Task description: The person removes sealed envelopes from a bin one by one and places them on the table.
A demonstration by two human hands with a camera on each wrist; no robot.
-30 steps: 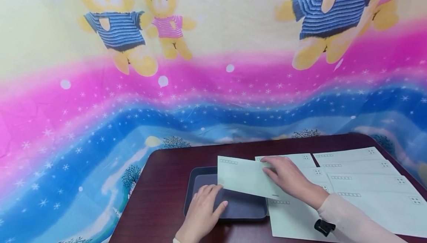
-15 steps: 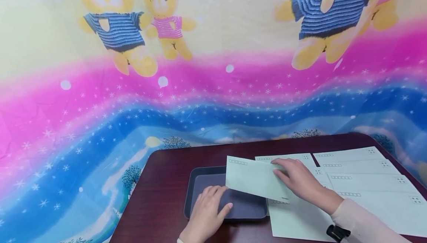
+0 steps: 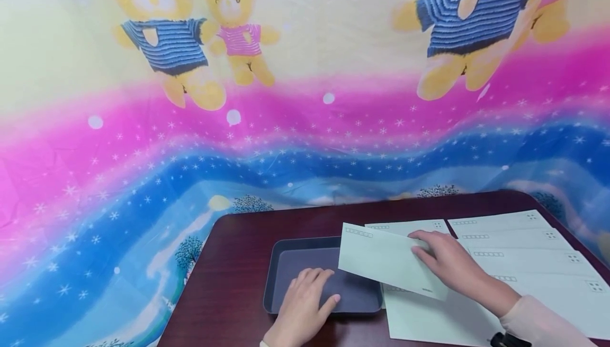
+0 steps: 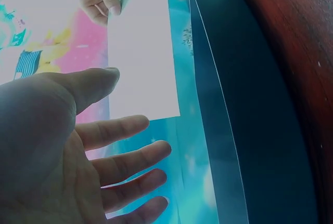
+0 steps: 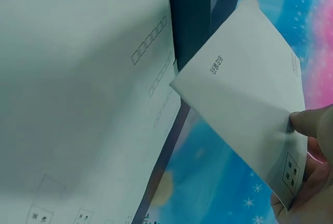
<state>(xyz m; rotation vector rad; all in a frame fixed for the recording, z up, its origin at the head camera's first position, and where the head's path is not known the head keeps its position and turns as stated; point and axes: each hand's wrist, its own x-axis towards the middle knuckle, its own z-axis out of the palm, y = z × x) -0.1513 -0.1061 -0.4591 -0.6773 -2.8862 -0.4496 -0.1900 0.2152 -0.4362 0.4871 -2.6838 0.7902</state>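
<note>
A pale green-white envelope (image 3: 376, 257) with a row of small printed boxes hangs tilted over the right part of a dark grey tray (image 3: 364, 296). My right hand (image 3: 455, 265) pinches its right end; the thumb lies on the envelope's face (image 5: 244, 94) in the right wrist view. My left hand (image 3: 302, 304) is over the tray's front left part, fingers extended and thumb apart, holding nothing. In the left wrist view the envelope (image 4: 143, 52) ends just beyond the left hand's index fingertip. No contents show in the visible part of the tray.
Several similar envelopes (image 3: 424, 318) lie overlapping in two columns on the right half of the dark red-brown table (image 3: 229, 273). Behind the table hangs a colourful cloth (image 3: 310, 124) printed with bears. A black clip-like device (image 3: 510, 340) is at the right sleeve.
The right hand has moved rightward with the envelope, uncovering more of the tray. The left hand has shifted slightly right, and the envelope's left end has drawn away from its fingertips.
</note>
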